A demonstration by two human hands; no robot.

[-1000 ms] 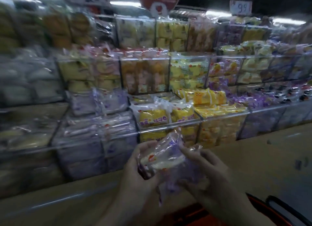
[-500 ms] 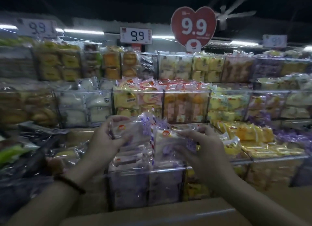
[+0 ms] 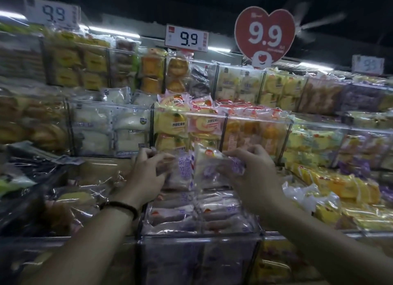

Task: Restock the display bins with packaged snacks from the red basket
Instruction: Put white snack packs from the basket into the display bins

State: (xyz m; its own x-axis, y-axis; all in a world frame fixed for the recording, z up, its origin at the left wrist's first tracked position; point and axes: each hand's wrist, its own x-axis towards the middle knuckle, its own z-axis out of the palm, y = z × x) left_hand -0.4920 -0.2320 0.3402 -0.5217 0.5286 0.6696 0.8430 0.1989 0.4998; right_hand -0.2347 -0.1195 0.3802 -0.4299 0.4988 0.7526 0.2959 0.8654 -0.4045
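Note:
My left hand (image 3: 146, 174) grips a clear snack packet with purple print (image 3: 181, 170), held upright above a clear display bin (image 3: 197, 241). My right hand (image 3: 253, 178) grips a second purple-and-white packet (image 3: 209, 167) right beside the first. Both packets hover just over the bin, which holds several flat purple packets (image 3: 191, 212). A dark band circles my left wrist. The red basket is out of view.
Tiered clear bins of packaged cakes fill the shelves: white buns (image 3: 110, 127), yellow and orange rolls (image 3: 180, 125), yellow packets (image 3: 340, 191) at right. Price signs reading 9.9, one a red heart (image 3: 264, 34), stand above. Dark crinkled packets (image 3: 27, 178) lie at left.
The view rose from the counter and basket to the shelves. Both hands, first holding packets together low down, have separated and lifted a packet each over the purple bin.

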